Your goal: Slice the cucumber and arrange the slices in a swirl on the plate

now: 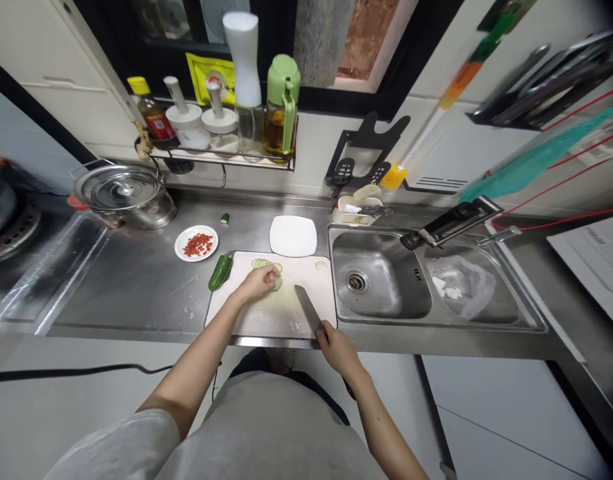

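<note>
My right hand [337, 348] is wrapped round the handle of a kitchen knife [309, 309], whose blade points up and left over the white cutting board [259, 323]. Over the middle of the board, my left hand [259, 283] pinches a pale cucumber slice [277, 285] between its fingertips. Just behind that hand lies a row of thin cucumber slices [260, 264]. One more slice [321, 266] sits alone near the board's back right corner. A piece of cucumber [221, 273] with dark green skin rests at the board's left edge.
A white square plate [293, 235] stands behind the board. To the left are a round plate [182, 251] with red chopped bits, a cucumber end [225, 218] and a lidded steel pot [151, 207]. The sink [386, 303] adjoins on the right. Bottles stand on a wall rack [226, 158].
</note>
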The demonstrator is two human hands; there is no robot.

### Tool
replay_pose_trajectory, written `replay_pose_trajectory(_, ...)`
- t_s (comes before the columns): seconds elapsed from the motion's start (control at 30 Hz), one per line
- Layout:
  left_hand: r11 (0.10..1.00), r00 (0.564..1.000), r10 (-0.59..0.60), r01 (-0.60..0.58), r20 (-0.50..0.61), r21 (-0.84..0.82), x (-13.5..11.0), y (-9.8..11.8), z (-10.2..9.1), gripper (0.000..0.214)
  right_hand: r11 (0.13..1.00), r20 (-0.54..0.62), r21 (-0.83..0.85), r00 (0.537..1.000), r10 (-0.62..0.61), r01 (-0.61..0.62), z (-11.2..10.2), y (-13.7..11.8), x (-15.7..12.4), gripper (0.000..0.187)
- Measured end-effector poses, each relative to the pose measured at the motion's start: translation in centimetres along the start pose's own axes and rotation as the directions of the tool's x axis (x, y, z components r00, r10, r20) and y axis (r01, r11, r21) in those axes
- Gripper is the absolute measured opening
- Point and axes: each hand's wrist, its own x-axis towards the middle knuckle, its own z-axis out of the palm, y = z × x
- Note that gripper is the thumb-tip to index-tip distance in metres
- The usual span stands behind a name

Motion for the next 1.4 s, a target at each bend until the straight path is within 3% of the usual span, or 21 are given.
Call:
replay_pose_trajectory(0.1, 0.999, 0.988, 0.001, 0.006, 0.152, -0.044, -1.2, -1.0, -0.4, 0.035, 1.0, 0.013, -0.01, 1.0, -0.009, 0.009, -0.3, -0.5, -0.1, 0.031)
replay_pose_trajectory(0.17, 0.999, 0.983, -0.026, 0.029, 0.184, -0.016, -1.7, -1.5, -0.4, 0.037, 1.0, 0.023, -0.018, 1.0, -0.015, 0.016, -0.4, -0.9, -0.2, 0.031)
replay_pose_trajectory(0.4, 0.97, 0.998, -0.047, 0.034, 0.049, 0.239, -1.9, -2.5, -0.3, 0.038, 0.991, 0.092, -0.121, 0.994, -0.051, 0.062, -0.3, -2.7, -0.1, 0.03)
replay_pose_trajectory(0.6, 0.948, 0.987, -0.122, 0.148, -0.107, 0.281, -2.5, -3.5, -0.3, 0.031, 0.964, 0.141, -0.226, 0.983, -0.114, 0.144, -0.1, -5.1, 0.5, 0.029)
replay_pose_trajectory(0.73, 0.923, 0.969, -0.229, 0.246, -0.091, 0.295, -3.1, -4.0, 0.4, 0.029, 0.95, 0.156, -0.26, 0.979, -0.134, 0.172, 0.0, -6.5, 0.9, 0.027)
replay_pose_trajectory(1.4, 0.883, 0.925, -0.332, 0.374, -0.185, 0.284, -3.1, -3.2, 1.4, 0.02, 0.932, 0.154, -0.308, 0.977, -0.148, 0.189, 0.8, -7.7, 1.5, 0.029)
